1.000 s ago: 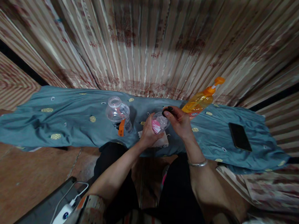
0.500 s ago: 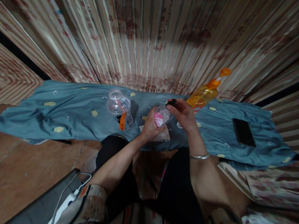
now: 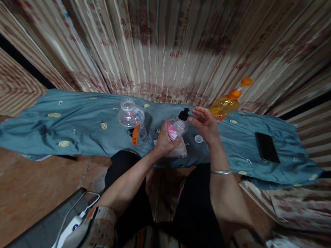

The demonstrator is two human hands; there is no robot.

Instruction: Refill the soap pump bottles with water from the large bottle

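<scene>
My left hand (image 3: 165,141) is wrapped round a small clear pump bottle (image 3: 177,129) with a pink label, tilted to the right. Its black pump head (image 3: 184,114) sits on the bottle's neck. Just right of the pump, my right hand (image 3: 206,122) is open with its fingers stretched out, holding nothing. A folded pale cloth (image 3: 180,151) lies beneath the bottle. A small white cap (image 3: 198,139) rests on the tablecloth below my right hand. Behind that hand stands a yellow pump bottle (image 3: 225,104) with an orange top, partly hidden by the fingers.
On the left stands a large clear plastic bottle (image 3: 132,119) with an open mouth and an orange label. A black phone (image 3: 267,148) lies at the right on the blue patterned tablecloth (image 3: 82,115). A pleated curtain (image 3: 164,45) hangs directly behind the table.
My right hand has let go of the black pump head and opened slightly to the right. The pump head now shows on the bottle, and the white cap has come into fuller view.
</scene>
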